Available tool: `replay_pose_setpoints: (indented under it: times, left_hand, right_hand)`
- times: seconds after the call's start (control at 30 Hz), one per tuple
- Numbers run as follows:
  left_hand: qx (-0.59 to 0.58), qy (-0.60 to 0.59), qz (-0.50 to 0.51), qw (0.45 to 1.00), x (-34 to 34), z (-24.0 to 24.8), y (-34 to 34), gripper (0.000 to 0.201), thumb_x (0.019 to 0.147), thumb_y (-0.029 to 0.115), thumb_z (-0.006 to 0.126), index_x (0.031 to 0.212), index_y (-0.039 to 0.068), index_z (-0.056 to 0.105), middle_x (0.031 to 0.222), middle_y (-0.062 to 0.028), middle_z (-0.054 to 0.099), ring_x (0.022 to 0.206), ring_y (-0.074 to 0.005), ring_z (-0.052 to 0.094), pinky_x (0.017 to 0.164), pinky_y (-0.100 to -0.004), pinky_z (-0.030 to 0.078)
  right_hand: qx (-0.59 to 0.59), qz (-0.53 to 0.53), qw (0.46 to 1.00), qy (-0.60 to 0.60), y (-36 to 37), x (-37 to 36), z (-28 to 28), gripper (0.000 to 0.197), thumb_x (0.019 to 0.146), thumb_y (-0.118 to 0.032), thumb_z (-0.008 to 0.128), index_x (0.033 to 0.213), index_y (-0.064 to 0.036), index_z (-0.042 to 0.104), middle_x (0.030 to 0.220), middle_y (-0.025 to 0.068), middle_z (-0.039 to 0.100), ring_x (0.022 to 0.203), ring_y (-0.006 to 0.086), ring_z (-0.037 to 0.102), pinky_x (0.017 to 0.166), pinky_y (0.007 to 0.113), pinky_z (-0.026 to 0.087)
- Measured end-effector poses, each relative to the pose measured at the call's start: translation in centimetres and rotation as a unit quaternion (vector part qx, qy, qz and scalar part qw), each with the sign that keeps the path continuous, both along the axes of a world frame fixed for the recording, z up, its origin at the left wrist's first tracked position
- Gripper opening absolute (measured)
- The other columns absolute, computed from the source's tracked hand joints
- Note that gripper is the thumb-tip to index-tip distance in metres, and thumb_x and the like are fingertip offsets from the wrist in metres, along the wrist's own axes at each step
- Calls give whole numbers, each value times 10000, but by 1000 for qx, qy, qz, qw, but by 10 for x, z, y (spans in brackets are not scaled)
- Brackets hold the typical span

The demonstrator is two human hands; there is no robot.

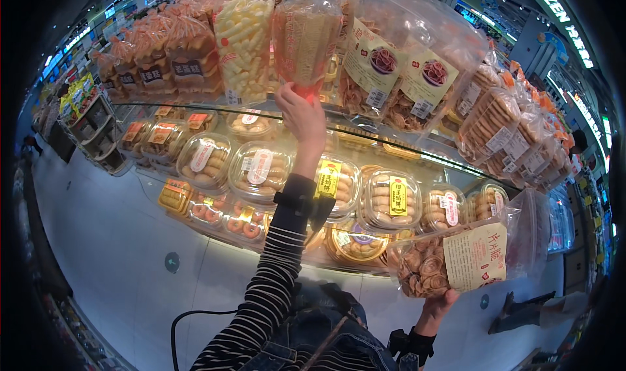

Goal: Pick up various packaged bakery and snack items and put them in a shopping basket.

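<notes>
My left hand (303,115), in a striped sleeve, reaches up to the top shelf. Its fingers close around the lower end of a clear, red-printed bag (308,38) with a pale tan stack inside. Low on the right, my right hand (438,309) grips the bottom edge of a clear zip bag of curled brown crisps (424,266), which has a large cream label. Beside the red-printed bag stand a bag of pale yellow puffed sticks (244,41) and clear pouches of brown crisps (372,103) with cream labels. Most of my right fingers are hidden behind the bag.
Under the glass shelf edge (391,139), plastic boxes of round pastries (261,172) sit in rows. Bagged cakes (192,61) line the shelf's left, bagged biscuits (492,126) its right. A snack rack (91,123) stands at left; another person's legs (521,312) show at right.
</notes>
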State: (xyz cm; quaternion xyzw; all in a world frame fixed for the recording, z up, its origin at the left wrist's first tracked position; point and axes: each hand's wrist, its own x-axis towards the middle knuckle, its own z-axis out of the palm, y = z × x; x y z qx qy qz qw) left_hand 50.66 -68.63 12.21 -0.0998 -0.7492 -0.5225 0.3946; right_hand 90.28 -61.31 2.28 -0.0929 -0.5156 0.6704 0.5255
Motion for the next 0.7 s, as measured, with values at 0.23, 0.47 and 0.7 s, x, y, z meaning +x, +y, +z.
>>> replay_pose_setpoints:
  times: [0.23, 0.47, 0.7]
  left_hand:
    - [8, -18, -4, 1000, 6, 3, -6, 435, 663, 61, 587, 1018, 10, 340, 1034, -166, 358, 1020, -344, 373, 768, -411, 373]
    - [-10, -13, 25, 1000, 8, 0, -14, 424, 666, 72, 585, 1015, 20, 349, 1003, -144, 375, 945, -321, 431, 711, -403, 392]
    - [-18, 0, 27, 999, 6, 2, -15, 436, 662, 79, 574, 1029, 45, 340, 1019, -118, 372, 999, -300, 404, 735, -396, 403]
  right_hand:
    - [-56, -46, 997, -7, -2, 1, 1, 881, 557, -365, 717, 1201, 30, 265, 1144, 133, 411, 1018, 236, 454, 875, 358, 376]
    - [1, -19, 1000, -3, -1, 5, -8, 771, 649, -359, 643, 1216, 5, 268, 1192, 129, 380, 1067, 256, 415, 898, 389, 354]
    - [-27, -3, 999, -21, -4, 17, -14, 776, 639, -362, 647, 1209, 12, 278, 1185, 136, 391, 1061, 258, 423, 892, 392, 361]
